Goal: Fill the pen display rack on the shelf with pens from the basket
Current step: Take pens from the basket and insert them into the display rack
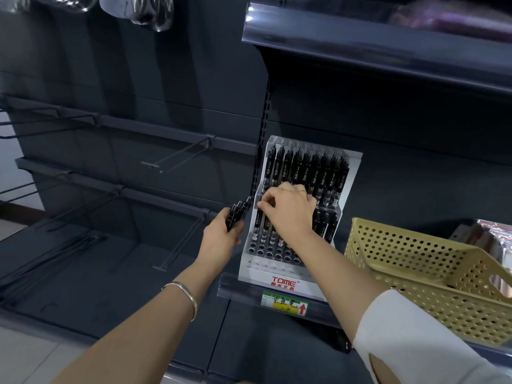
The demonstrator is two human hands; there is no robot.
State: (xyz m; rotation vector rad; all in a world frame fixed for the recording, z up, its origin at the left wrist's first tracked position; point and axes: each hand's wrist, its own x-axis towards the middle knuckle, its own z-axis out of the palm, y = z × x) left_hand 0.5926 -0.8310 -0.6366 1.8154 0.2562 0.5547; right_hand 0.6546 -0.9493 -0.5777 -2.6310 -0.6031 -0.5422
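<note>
A white tiered pen display rack (279, 282) marked TOME stands on the dark shelf. Its upper tier is full of black pens (307, 173); the lower tier holds several pens at the back, with open holes in front. My left hand (221, 239) grips a bundle of black pens (237, 212) just left of the rack. My right hand (288, 212) is over the lower tier, fingers pinching the top of a pen standing there. The yellow perforated basket (415, 261) sits to the right on the same shelf; its contents are hidden.
Bare metal hooks (177, 159) stick out of the dark panel to the left. Another shelf (388, 51) overhangs the rack. A price label (285, 303) is on the shelf edge. Packaged goods (487, 234) lie behind the basket.
</note>
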